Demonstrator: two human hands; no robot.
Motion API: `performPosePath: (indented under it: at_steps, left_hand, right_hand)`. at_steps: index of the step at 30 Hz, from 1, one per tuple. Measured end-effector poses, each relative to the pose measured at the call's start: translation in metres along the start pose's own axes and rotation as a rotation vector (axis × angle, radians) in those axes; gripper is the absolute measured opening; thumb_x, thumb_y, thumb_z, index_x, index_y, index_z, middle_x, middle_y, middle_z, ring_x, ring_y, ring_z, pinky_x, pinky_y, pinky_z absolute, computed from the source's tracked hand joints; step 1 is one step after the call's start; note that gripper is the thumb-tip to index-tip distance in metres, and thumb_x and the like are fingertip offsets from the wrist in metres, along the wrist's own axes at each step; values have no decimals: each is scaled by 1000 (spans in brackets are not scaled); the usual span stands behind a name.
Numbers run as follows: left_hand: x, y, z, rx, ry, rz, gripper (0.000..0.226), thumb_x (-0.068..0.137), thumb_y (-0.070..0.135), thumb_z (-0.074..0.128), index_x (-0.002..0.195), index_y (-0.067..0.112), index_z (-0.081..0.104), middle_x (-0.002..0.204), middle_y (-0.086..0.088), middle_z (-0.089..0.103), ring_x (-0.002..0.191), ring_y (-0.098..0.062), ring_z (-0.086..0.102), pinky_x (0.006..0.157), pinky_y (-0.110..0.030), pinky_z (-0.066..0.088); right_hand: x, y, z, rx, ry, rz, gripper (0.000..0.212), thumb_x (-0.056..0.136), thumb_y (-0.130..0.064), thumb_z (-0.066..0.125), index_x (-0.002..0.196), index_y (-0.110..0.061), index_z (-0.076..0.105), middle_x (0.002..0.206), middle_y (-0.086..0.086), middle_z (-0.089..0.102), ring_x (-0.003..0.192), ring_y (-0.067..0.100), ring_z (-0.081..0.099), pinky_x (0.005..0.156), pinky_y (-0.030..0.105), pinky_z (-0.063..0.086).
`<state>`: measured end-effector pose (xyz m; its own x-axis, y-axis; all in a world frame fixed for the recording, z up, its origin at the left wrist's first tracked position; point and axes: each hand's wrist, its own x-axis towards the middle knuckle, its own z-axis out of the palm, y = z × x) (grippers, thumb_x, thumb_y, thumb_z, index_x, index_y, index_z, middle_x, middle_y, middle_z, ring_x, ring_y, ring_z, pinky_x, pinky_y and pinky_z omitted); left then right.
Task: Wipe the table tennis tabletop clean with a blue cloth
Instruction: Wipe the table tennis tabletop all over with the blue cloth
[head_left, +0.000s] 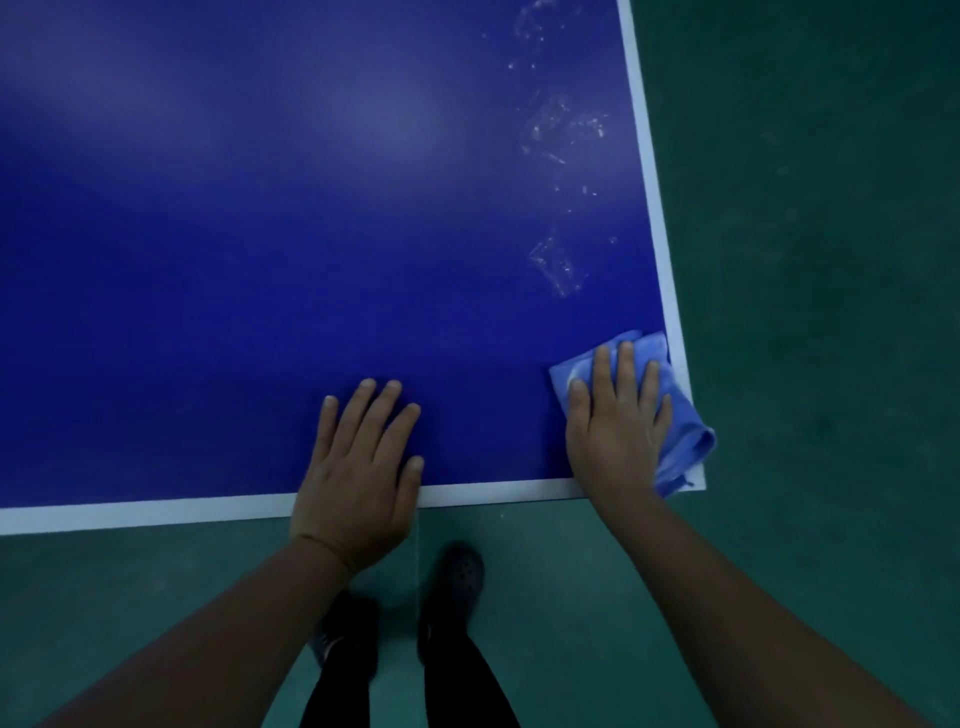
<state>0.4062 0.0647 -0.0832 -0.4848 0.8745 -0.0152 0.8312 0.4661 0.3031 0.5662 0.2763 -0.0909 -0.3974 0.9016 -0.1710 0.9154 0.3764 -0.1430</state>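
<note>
The dark blue table tennis tabletop (260, 260) with white edge lines fills the upper left. A folded light blue cloth (680, 431) lies on its near right corner, partly hanging over the edge. My right hand (618, 426) presses flat on the cloth with straight fingers. My left hand (358, 467) rests flat on the bare tabletop at the near edge, fingers spread. Whitish smears (558, 130) run along the right side of the tabletop beyond the cloth.
Green floor (805, 208) surrounds the table on the right and near sides. My legs and dark shoes (457, 577) stand on the floor just below the near edge.
</note>
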Motion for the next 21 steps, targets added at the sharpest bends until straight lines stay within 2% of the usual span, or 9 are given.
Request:
performPosePath:
  at_steps: [5, 12, 17, 21]
  left_hand:
    - [-28, -34, -19, -141, 116, -67, 50, 95, 32, 40, 136, 8, 54, 152, -14, 42, 147, -29, 28, 122, -52, 9]
    - [-98, -151, -59, -124, 229, -401, 53, 95, 29, 37, 134, -3, 54, 150, -22, 40, 144, -39, 30, 122, -54, 9]
    - [-130, -205, -61, -96, 190, -514, 67, 100, 40, 26, 148, -4, 34, 161, -19, 20, 152, -33, 10, 122, -54, 8]
    - [-139, -218, -55, -54, 106, -453, 75, 102, 53, 13, 155, 0, 16, 165, -11, 6, 153, -26, -3, 124, -43, -4]
  right_hand:
    - [-5, -77, 11, 9, -7, -76, 63, 103, -54, 14, 158, -26, 21, 168, -2, 9, 154, 28, 1, 122, 51, 3]
    - [-34, -194, 30, 1, -18, -215, 61, 104, -52, 17, 158, -25, 21, 168, -1, 10, 154, 29, 2, 122, 51, 3]
    - [-42, -264, 43, -11, -49, -324, 62, 104, -54, 15, 159, -26, 20, 168, -3, 9, 154, 28, 0, 123, 52, 2]
    - [-54, -318, 53, -35, -76, -493, 61, 104, -54, 15, 159, -27, 19, 168, -4, 8, 154, 27, -2, 123, 52, 1]
